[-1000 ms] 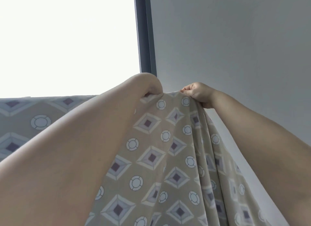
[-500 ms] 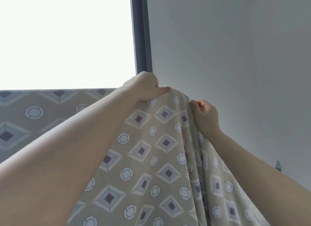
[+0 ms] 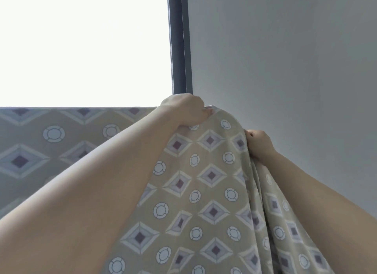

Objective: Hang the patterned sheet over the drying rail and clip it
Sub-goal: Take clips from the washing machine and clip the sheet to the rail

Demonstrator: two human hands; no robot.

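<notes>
The patterned sheet [image 3: 204, 182], beige with diamonds and white rings, hangs down in front of me from a high straight top edge. The rail is hidden under the cloth. My left hand [image 3: 185, 110] is raised to the sheet's top and grips a bunch of fabric at its peak, fingers curled over it. My right hand [image 3: 259, 144] is lower and to the right, pinching the sheet's gathered side edge. More of the same sheet [image 3: 51, 143] stretches flat to the left behind my left forearm. No clip is visible.
A bright window [image 3: 81, 45] fills the upper left, bounded by a dark vertical frame [image 3: 179, 49]. A plain grey wall [image 3: 285, 59] takes up the right side.
My right hand has dropped from the sheet's top edge to its side edge. My left hand has turned so its fingers curl over the peak. The view has tilted slightly.
</notes>
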